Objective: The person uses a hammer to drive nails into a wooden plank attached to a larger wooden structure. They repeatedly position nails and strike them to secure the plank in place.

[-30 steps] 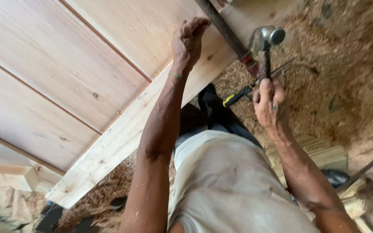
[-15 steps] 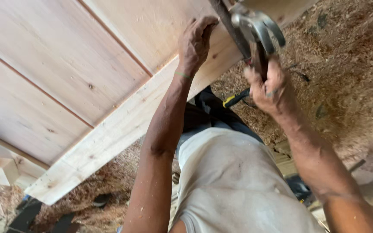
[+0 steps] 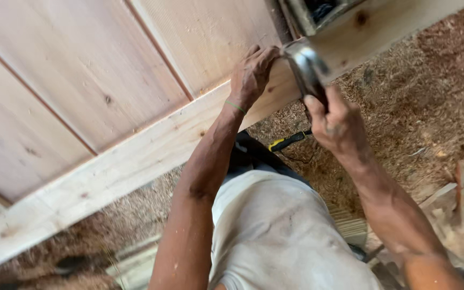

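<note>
My left hand [image 3: 251, 75] rests on the edge of the long wooden board [image 3: 135, 161], fingers curled and pinching at something too small to see. My right hand [image 3: 334, 121] is wrapped tight around the hammer [image 3: 306, 67], whose shiny head touches the board just beside my left fingers. Sawdust [image 3: 414, 91] covers the floor below.

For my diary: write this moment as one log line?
left hand: pressed on wooden rail | right hand: gripping hammer at rail
</note>
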